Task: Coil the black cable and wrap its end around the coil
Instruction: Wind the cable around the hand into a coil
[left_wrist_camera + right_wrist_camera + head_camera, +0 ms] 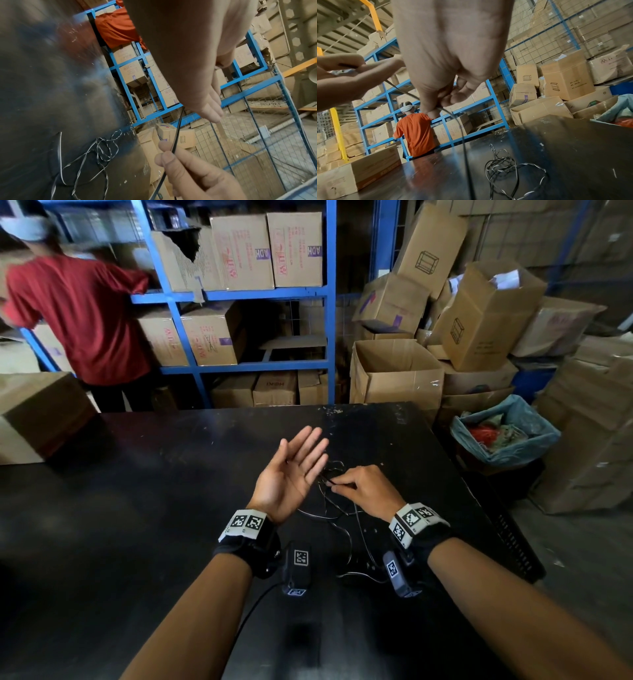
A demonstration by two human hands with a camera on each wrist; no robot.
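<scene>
A thin black cable (342, 518) lies in loose tangled loops on the black table (137, 508) between my wrists. My left hand (291, 470) hovers palm up with its fingers straight and spread. A strand of the cable runs from the side of its fingers to my right hand (363, 487), which pinches it between thumb and fingertips just right of the left palm. In the left wrist view the taut cable (176, 132) runs from under my left hand (197, 81) to the right fingertips (164, 157). From my right hand (447, 54) the cable (462, 132) drops toward the table.
A cardboard box (37, 412) sits on the table's far left. A person in a red shirt (85, 316) stands at blue shelving (329, 302) behind the table. Stacked boxes (397, 374) and a bin with a blue liner (503, 433) stand beyond the right edge.
</scene>
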